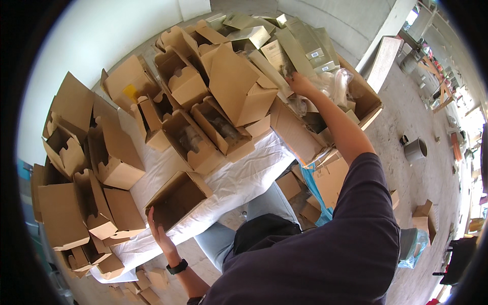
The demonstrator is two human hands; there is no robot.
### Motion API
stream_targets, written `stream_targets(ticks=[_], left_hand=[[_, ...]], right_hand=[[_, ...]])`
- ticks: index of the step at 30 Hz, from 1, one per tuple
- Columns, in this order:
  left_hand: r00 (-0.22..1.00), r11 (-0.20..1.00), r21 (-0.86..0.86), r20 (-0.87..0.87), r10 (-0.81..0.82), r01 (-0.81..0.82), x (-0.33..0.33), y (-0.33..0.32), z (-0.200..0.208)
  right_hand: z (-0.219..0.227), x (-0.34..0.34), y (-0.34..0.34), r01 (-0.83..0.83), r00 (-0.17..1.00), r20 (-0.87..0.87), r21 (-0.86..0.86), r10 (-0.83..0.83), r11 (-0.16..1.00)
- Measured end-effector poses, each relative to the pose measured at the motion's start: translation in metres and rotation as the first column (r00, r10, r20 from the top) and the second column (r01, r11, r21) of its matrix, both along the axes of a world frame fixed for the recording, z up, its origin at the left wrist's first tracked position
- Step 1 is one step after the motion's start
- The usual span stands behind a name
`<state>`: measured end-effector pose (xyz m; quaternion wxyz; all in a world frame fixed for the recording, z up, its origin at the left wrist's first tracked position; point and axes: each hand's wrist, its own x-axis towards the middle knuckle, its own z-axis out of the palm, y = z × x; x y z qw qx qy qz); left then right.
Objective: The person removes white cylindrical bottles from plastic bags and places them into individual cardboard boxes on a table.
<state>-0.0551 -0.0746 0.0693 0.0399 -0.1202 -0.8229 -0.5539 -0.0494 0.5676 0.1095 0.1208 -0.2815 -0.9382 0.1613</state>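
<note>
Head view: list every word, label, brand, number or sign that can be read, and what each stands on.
None can be read reliably:
White label with a blue mark on a gold-coloured box: too small.
Second label, just below it in the picture: too small.
Fine print on a box panel near the right hand: too small and blurred.
Yellow patch on a brown carton: no writing discernible.

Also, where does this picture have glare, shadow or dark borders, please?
Head view: glare washes out parts of the far right; gold boxes show pale reflections; the open box touched by the left hand is shadowed inside; black borders curve around the corners.
</note>
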Motion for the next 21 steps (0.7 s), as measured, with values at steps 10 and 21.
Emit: stream_targets(ticks=[10,21], left_hand=[[1.0,0.999,0.048,0.001,-0.021,0.021,-0.001,0.001,-0.004],[0.998,0.997,0.053,-0.031,-0.046,0.047,0.0,0.001,-0.002]], right_hand=[[-0.003,-0.008,0.006,0.09,0.989,-0.051,-0.542,-0.139,0.836],[-0.002,0.004,-0.011,-0.046,0.929,-0.204,-0.891,-0.308,0.452]])
